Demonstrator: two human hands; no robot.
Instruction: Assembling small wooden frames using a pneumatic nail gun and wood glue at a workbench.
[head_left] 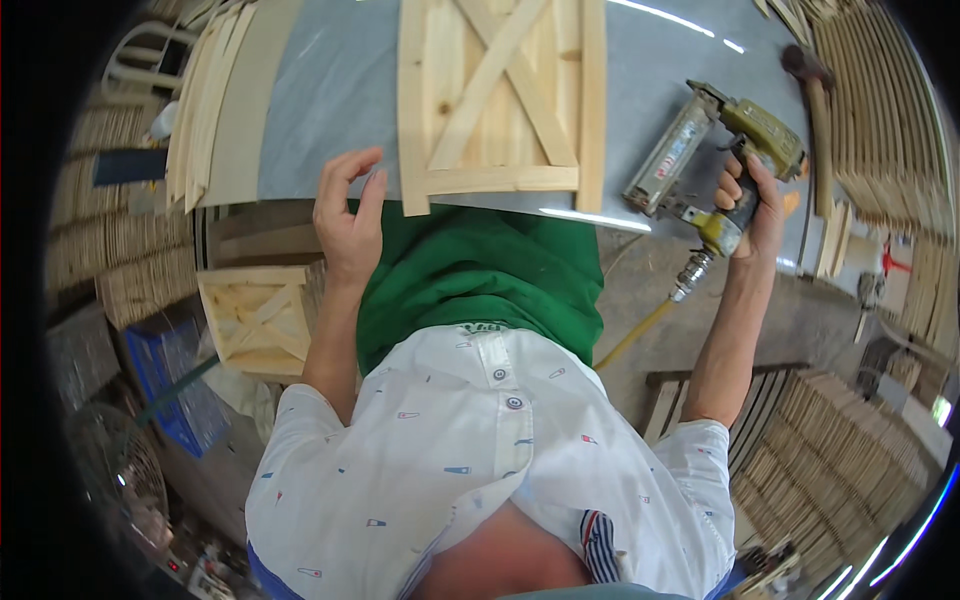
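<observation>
My right hand [752,205] grips the black handle of an olive-green pneumatic nail gun [765,130] over the right side of the grey worktable [330,100]. A yellow air hose [637,335] runs from the metal coupling at the gun's base down toward my lap. Left of the gun, a pale wooden panel [455,70] with crossed slats lies on the table, its near end at the front edge. My left hand [350,215] is empty, fingers apart and slightly curled, just left of the panel's near left corner and not touching it.
A hammer [820,130] lies at the table's right, beside stacked wooden strips [880,120]. More long strips [205,110] lie along the left edge. Below them stands a smaller crossed-slat wooden piece [257,320], near a blue crate [165,385]. Slatted stacks [830,450] fill the lower right.
</observation>
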